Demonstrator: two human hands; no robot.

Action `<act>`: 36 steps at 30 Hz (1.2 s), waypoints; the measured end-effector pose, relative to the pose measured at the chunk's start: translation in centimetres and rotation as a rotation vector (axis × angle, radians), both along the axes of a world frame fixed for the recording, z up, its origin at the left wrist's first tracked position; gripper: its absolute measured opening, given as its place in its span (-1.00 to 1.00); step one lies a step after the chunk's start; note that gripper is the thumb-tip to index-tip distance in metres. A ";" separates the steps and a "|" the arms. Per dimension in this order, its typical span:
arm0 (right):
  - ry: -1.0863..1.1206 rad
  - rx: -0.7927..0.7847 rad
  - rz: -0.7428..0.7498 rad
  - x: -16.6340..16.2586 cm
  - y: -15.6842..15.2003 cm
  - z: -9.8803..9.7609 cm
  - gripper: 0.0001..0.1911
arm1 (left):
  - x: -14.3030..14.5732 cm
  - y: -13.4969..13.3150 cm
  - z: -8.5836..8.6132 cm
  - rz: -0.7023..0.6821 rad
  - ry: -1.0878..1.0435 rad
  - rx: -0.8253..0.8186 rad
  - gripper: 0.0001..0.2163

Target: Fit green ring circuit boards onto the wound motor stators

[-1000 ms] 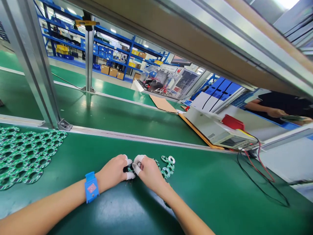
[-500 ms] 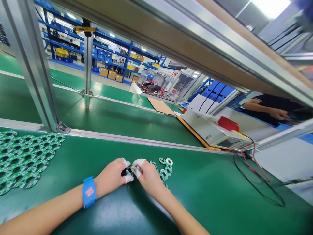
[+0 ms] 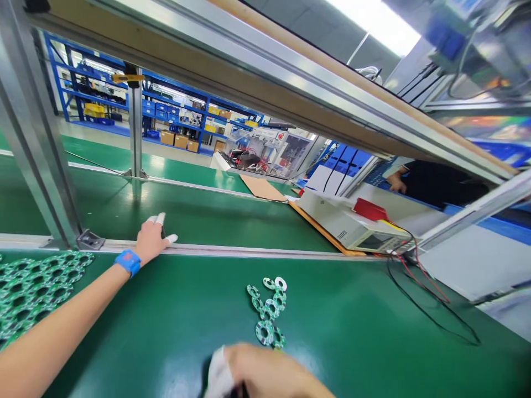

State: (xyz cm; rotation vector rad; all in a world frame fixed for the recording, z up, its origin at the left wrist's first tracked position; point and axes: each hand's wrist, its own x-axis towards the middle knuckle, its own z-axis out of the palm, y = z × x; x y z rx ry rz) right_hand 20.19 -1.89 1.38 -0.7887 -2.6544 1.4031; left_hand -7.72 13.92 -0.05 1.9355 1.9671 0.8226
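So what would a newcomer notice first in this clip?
Probably the left hand, stretched far forward to the metal rail with white finger cots and a blue wrist strap. Next, the short chain of green ring boards mid-table, and the big sheet of ring boards at far left.

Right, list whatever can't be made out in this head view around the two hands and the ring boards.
- Right hand: blurred and cut by the bottom edge; its grip and contents are unreadable.
- Left hand: something small and dark at the fingertips, too small to identify.
- Ring-shaped boards: markings too small to read.
- Large board panel: cut off by the left edge.
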 end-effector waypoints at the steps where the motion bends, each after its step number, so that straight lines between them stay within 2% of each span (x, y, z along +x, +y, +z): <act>1: 0.041 -0.011 -0.111 -0.1 0.7 0.1 -0.85 | 1.1 -1.5 -0.4 -0.090 -0.071 -0.036 -0.44; 4: 0.157 -0.046 -0.650 -0.6 2.5 -0.6 -0.56 | 4.6 -6.8 -0.9 -0.481 -0.321 -0.290 -0.28; 5: 0.168 -0.074 -0.775 -0.8 2.9 -1.0 -0.48 | 5.5 -8.5 -0.9 -0.561 -0.355 -0.341 -0.23; 6: 0.155 -0.097 -0.835 -0.9 3.1 -1.4 -0.44 | 6.3 -10.0 -0.9 -0.601 -0.374 -0.372 -0.20; 8: 0.075 -0.120 -0.818 -0.8 3.3 -1.8 -0.55 | 7.5 -12.0 -1.0 -0.598 -0.378 -0.346 -0.18; 11: -0.044 0.004 -0.784 0.0 3.3 -1.5 -0.80 | 8.6 -12.7 -1.4 -0.506 -0.351 -0.227 -0.33; 13: -0.069 0.112 -0.832 0.5 3.4 -1.0 -0.79 | 8.9 -12.4 -1.8 -0.483 -0.356 -0.195 -0.42; 15: -0.055 0.296 -0.797 0.7 3.4 -0.5 -0.59 | 8.9 -11.9 -2.0 -0.528 -0.398 -0.212 -0.44; 17: -0.019 0.534 -0.584 0.5 3.2 -0.5 -0.41 | 8.8 -11.6 -1.9 -0.592 -0.437 -0.237 -0.46; 19: 0.026 0.777 -0.329 0.1 3.0 -0.7 -0.52 | 8.5 -11.5 -1.7 -0.645 -0.430 -0.252 -0.53; 21: 0.058 0.936 -0.198 -0.1 2.6 -1.0 -0.64 | 8.3 -11.5 -1.4 -0.671 -0.392 -0.253 -0.62; 23: 0.051 1.001 -0.133 -0.3 2.2 -1.2 -0.63 | 8.2 -11.4 -1.3 -0.692 -0.361 -0.249 -0.69; 28: -0.116 0.957 0.039 -1.0 0.6 -1.6 -0.72 | 8.1 -11.4 -1.3 -0.683 -0.354 -0.239 -0.70; 30: -0.082 0.870 0.020 -1.1 0.4 -1.2 -0.75 | 8.1 -11.4 -1.3 -0.682 -0.358 -0.243 -0.69; 32: 0.029 0.732 -0.109 -0.7 1.0 -0.3 -0.73 | 8.0 -11.5 -1.3 -0.688 -0.368 -0.249 -0.68; 34: 0.051 0.619 -0.388 0.4 2.4 1.1 -0.69 | 7.9 -11.5 -1.3 -0.696 -0.387 -0.253 -0.66; 36: -0.132 0.582 -0.700 1.9 4.1 2.4 -0.67 | 7.9 -11.5 -1.4 -0.696 -0.415 -0.254 -0.64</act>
